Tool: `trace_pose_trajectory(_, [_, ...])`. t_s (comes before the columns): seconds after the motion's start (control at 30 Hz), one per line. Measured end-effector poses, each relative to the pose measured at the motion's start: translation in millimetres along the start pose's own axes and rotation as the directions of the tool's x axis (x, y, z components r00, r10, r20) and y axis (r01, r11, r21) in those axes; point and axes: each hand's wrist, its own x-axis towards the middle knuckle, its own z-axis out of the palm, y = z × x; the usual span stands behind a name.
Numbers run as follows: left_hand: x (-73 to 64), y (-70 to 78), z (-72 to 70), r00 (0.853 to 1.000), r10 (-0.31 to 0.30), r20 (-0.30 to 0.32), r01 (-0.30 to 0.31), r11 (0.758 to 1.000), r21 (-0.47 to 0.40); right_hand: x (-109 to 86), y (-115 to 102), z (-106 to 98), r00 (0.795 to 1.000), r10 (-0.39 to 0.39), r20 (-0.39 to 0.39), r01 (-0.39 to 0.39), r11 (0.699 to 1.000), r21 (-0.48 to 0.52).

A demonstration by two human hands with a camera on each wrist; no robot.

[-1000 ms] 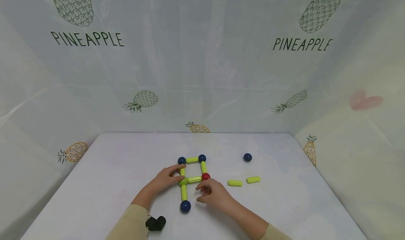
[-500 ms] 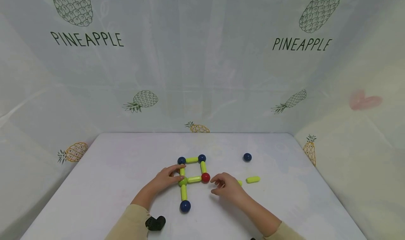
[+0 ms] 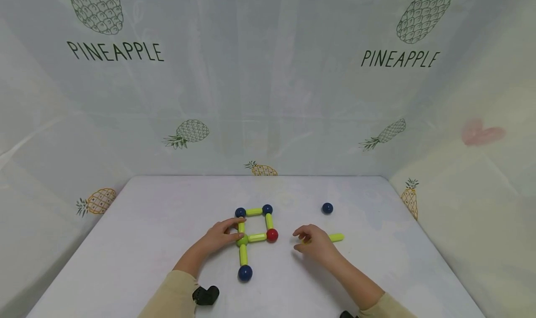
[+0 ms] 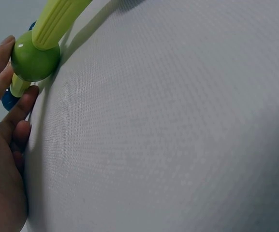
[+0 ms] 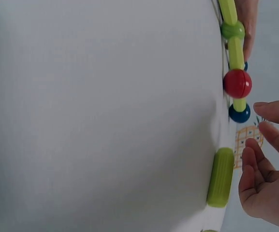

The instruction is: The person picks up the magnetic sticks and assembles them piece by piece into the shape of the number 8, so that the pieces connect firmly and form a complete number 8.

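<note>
A flat frame of magnetic rods and balls lies on the table: yellow-green rods (image 3: 257, 237) join blue balls (image 3: 245, 273), a red ball (image 3: 272, 235) and a green ball (image 3: 242, 240) into a square with one leg toward me. My left hand (image 3: 222, 234) holds its left side, thumb at the green ball and a fingertip on the rod beyond. To the right, my right hand (image 3: 318, 244) hovers with spread, slightly bent fingers and nothing between them. Below it lies a loose yellow-green rod (image 5: 221, 179), mostly hidden by the hand in the head view.
Another loose rod (image 3: 337, 237) lies just right of my right hand. Farther back is a single blue ball (image 3: 327, 208). The white table (image 3: 167, 197) is backed by a curtain (image 3: 268, 99) printed with pineapples. Black wrist devices (image 3: 205, 295) show at the sleeves.
My right hand has moved right, away from the red ball, to over the nearer loose rod. My left hand and the frame have stayed in place.
</note>
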Motion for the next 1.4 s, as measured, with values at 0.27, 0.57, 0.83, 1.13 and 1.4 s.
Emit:
trace_pose_trajectory(0.27, [-1.2, 0.4, -0.8, 1.000, 0.008, 0.002, -0.008, 1.000, -0.004, 1.8, 10, -6, 0.999, 0.028, -0.047, -0.029, 0.999, -0.036])
trace_pose_trajectory(0.57, [-2.4, 2.1, -0.1, 1.000, -0.006, -0.004, 0.006, 1.000, -0.001, 5.6, 18, -6, 0.997, 0.060, -0.041, -0.063, 0.995, -0.075])
trace_pose_trajectory(0.83, [-2.3, 3.2, 0.7, 1.000, -0.011, -0.009, 0.011, 1.000, -0.004, 7.0, 19, -6, 0.998, 0.051, -0.036, -0.054, 0.994, -0.098])
trace_pose_trajectory(1.13, [-2.8, 1.9, 0.4, 1.000, -0.012, -0.006, 0.012, 1.000, -0.001, 6.1, 20, -5, 0.998, 0.040, -0.050, -0.045, 0.993, -0.111])
trace_pose_trajectory(1.4, [-0.9, -0.3, 1.0, 1.000, 0.001, 0.001, -0.001, 1.000, -0.005, 6.9, 22, -7, 0.996, 0.062, -0.064, -0.069, 0.990, -0.120])
